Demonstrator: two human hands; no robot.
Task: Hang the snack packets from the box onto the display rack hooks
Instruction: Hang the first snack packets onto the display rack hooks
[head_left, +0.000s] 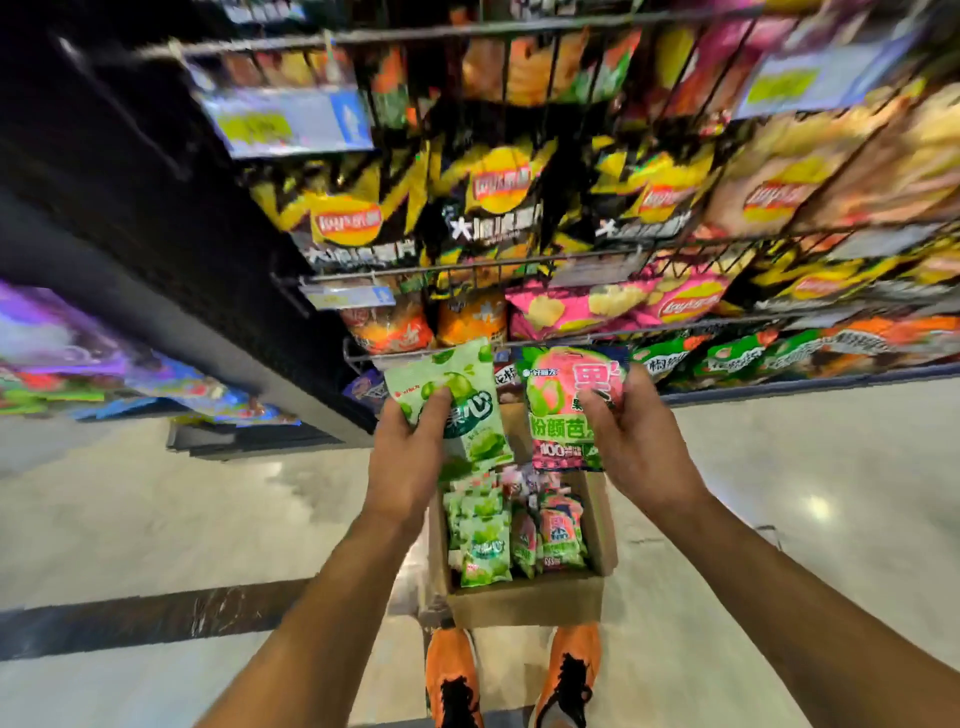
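Left hand (410, 447) grips a light-green plastic snack packet (457, 400); right hand (634, 431) grips a pink-and-green plastic snack packet (566, 410). Both packets upright, above the open brown cardboard box (524, 603). Wire display rack (467, 270) lies just ahead and above, both hands about equally near.

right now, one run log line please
left hand: holds green packet | right hand: holds pink packet | box: more packets inside | status: neither held packet hung yet

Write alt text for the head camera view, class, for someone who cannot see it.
Left hand holds a green snack packet, right hand a pink packet, above an open cardboard box of packets; a wire rack of crisp bags stands ahead.
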